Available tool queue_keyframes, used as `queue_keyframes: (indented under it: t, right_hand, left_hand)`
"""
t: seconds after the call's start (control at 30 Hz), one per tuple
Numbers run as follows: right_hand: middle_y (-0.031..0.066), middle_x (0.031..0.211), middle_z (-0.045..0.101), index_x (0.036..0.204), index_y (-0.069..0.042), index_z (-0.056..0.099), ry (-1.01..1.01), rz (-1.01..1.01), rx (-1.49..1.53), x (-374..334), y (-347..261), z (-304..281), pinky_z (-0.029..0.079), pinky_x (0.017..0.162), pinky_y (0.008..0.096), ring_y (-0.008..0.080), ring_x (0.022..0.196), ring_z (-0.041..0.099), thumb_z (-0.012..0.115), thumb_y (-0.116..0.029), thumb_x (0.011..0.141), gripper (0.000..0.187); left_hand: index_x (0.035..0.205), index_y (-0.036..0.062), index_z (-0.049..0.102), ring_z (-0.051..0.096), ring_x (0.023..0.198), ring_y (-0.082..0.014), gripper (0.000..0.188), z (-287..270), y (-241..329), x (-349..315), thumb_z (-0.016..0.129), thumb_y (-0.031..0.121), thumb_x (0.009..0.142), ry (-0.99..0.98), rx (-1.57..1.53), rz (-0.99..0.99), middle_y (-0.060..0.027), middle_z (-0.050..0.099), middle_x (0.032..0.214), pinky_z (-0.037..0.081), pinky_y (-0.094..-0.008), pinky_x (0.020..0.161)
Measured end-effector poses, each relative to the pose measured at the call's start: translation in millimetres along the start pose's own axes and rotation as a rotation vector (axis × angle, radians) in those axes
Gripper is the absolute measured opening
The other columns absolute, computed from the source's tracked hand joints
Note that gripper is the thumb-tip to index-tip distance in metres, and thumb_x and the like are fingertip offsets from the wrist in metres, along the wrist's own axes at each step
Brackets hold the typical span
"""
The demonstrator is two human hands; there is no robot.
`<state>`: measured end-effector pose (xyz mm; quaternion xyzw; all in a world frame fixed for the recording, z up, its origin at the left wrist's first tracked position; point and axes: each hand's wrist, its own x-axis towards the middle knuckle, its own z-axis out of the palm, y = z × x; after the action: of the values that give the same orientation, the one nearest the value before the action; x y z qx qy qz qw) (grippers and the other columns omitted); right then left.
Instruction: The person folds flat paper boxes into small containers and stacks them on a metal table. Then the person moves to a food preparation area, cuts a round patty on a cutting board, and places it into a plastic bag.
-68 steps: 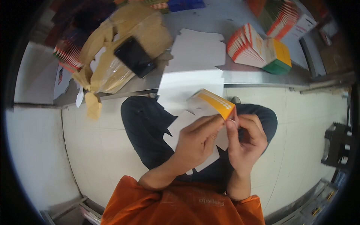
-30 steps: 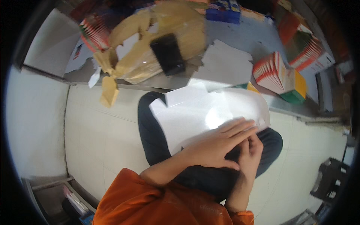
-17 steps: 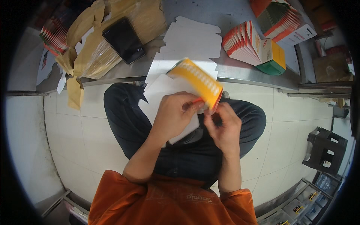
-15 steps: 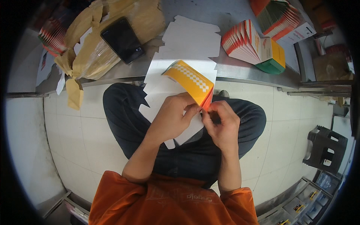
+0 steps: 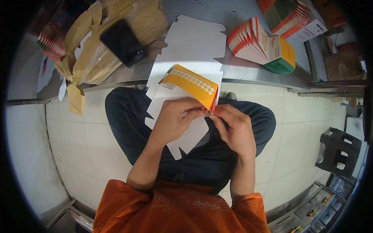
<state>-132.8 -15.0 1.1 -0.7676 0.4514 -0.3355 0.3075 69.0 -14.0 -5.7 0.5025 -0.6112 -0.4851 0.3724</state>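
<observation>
Yellow-printed carton blank with a white diamond strip, curved and tilted above the lap. Pinched at its near right corner between thumb and fingers of the left hand; gripped just beside by thumb and forefinger of the right hand. Underneath, overlapping white die-cut card sheets, spread from the metal counter to the lap. At far left, a black smartphone on a brown-paper package; at far right, fanned red-and-white cartons.
</observation>
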Motion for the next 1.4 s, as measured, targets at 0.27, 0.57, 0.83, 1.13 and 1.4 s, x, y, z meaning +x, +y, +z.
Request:
queue_keyframes:
  t: [0.27, 0.57, 0.83, 1.13, 1.4]
  right_hand:
    - [0.0098, 0.087, 0.069, 0.100, 0.000, 0.065, 0.067, 0.144, 0.156, -2, 0, 7, 0.054, 0.070, 0.0302, 0.0204, 0.077, 0.068, 0.080, 0.000, 0.080, 0.025]
    - [0.0110, 0.107, 0.069, 0.116, 0.007, 0.061, 0.115, 0.569, 0.795, -28, -6, 54, 0.052, 0.086, 0.0277, 0.0108, 0.100, 0.062, 0.062, -0.013, 0.102, 0.024]
    - [0.0020, 0.072, 0.065, 0.084, 0.003, 0.068, 0.292, 0.750, 0.790, -16, 15, 52, 0.045, 0.061, 0.0261, 0.0059, 0.066, 0.052, 0.057, -0.028, 0.106, 0.040]
    - [0.0072, 0.074, 0.060, 0.085, 0.001, 0.062, 0.424, 0.420, 0.283, -17, 0, 44, 0.047, 0.063, 0.0291, 0.0133, 0.066, 0.055, 0.073, -0.007, 0.092, 0.016]
    - [0.0084, 0.083, 0.064, 0.090, 0.002, 0.065, 0.348, 0.191, 0.076, -13, -13, 36, 0.049, 0.068, 0.0275, 0.0163, 0.072, 0.061, 0.076, 0.002, 0.086, 0.011]
  left_hand:
    - [0.115, -0.0033, 0.067, 0.072, 0.090, -0.0175, 0.032, 9, -6, -1, 0.079, 0.010, 0.087, -0.039, -0.228, 0.100, -0.0097, 0.071, 0.089, 0.058, -0.0299, 0.081]
    - [0.123, -0.0006, 0.056, 0.070, 0.097, -0.0169, 0.036, 23, -2, 51, 0.072, 0.004, 0.091, 0.211, -0.290, 0.002, -0.0118, 0.071, 0.104, 0.056, -0.0298, 0.085]
    - [0.131, 0.0082, 0.065, 0.058, 0.124, -0.0321, 0.054, 19, -7, -32, 0.081, 0.010, 0.079, -0.085, 0.587, 0.211, -0.0144, 0.059, 0.139, 0.046, -0.0404, 0.105]
    - [0.097, 0.0001, 0.075, 0.069, 0.061, -0.0170, 0.014, 35, -12, -16, 0.076, 0.013, 0.090, 0.345, 0.124, -0.081, -0.0103, 0.070, 0.068, 0.053, -0.0278, 0.060]
    - [0.112, -0.0042, 0.070, 0.070, 0.081, -0.0128, 0.017, 28, -25, -19, 0.067, 0.003, 0.096, 0.084, -0.269, -0.087, -0.0098, 0.074, 0.093, 0.055, -0.0265, 0.071]
